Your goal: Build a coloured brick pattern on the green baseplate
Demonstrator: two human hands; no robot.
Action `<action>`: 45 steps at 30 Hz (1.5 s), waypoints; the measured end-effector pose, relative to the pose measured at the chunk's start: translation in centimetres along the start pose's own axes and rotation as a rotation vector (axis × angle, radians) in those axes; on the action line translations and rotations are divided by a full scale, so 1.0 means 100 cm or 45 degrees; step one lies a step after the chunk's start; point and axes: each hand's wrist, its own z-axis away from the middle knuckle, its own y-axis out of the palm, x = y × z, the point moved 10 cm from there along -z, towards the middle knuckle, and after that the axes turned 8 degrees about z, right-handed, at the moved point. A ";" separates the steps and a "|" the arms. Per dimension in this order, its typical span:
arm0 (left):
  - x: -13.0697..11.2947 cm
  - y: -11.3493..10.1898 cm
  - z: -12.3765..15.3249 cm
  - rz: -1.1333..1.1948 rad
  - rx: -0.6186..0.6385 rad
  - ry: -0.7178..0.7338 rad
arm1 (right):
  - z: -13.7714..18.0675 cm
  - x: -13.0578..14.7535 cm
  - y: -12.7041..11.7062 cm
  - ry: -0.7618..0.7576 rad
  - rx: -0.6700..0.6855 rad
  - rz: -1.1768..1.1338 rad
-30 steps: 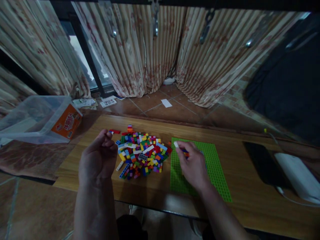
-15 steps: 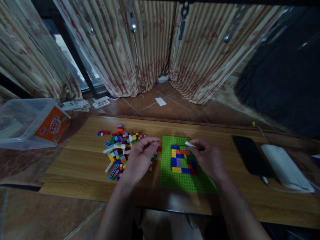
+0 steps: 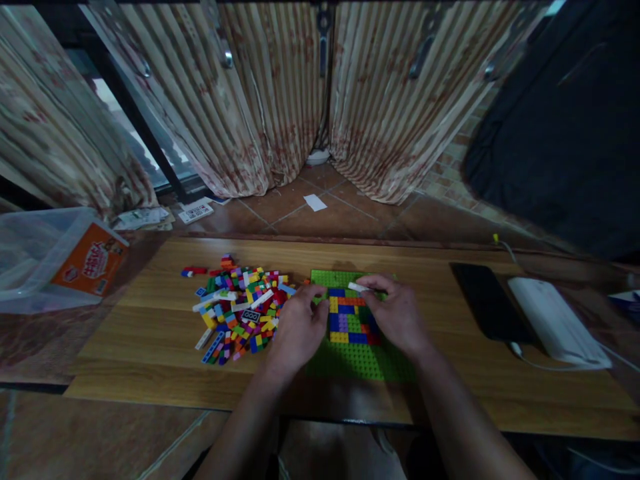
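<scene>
My right hand (image 3: 397, 313) pinches a small white brick (image 3: 357, 287) between thumb and fingers, over the upper part of the green baseplate (image 3: 350, 363). A block of coloured bricks (image 3: 345, 323), blue, yellow, orange, purple, green and red, is built on the plate; my right hand hides its right side. My left hand (image 3: 300, 330) hovers at the plate's left edge, fingers curled, with a gap between thumb and forefinger and nothing visible in it. Left of it lies a loose pile of mixed bricks (image 3: 250, 316), partly covered by that hand.
The wooden table (image 3: 145, 333) carries a black phone (image 3: 490, 301) and a white device (image 3: 557, 323) with a cable at the right. A clear plastic box (image 3: 45, 260) with an orange label stands at the far left. Striped curtains (image 3: 280, 100) hang beyond the tiled floor.
My left hand has moved from the brick pile's edge to the baseplate's left edge, its thumb and forefinger parting. My right hand still holds the white brick. The camera view has shifted right.
</scene>
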 end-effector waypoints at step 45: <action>-0.002 0.013 -0.002 -0.081 0.061 0.108 | 0.003 0.009 0.014 -0.206 0.115 0.348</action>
